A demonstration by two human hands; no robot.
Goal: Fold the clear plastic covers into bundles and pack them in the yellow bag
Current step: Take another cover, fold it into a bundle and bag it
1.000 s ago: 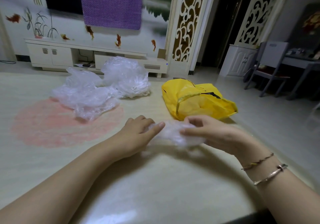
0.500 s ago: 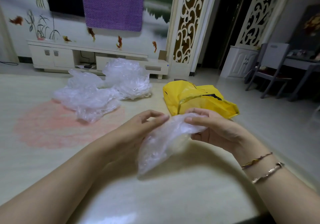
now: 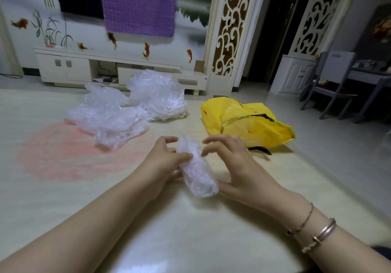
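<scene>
Floor (image 3: 63, 188): pale, glossy, with a pink round patch.
Loose covers (image 3: 127, 112): heaped beyond the hands.
Yellow bag (image 3: 245, 122): right of heap, lying open.
Bundle (image 3: 196, 167): between both hands.
Left hand (image 3: 163, 158): fingers clamped on bundle.
Right hand (image 3: 234, 162): fingers apart, thumb under bundle.

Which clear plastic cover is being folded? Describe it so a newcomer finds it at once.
On the pale floor, nearer than the yellow bag, find the left hand and right hand. The folded bundle stands between them, compact and tube-like, unlike the loose plastic covers heaped beyond.
</scene>
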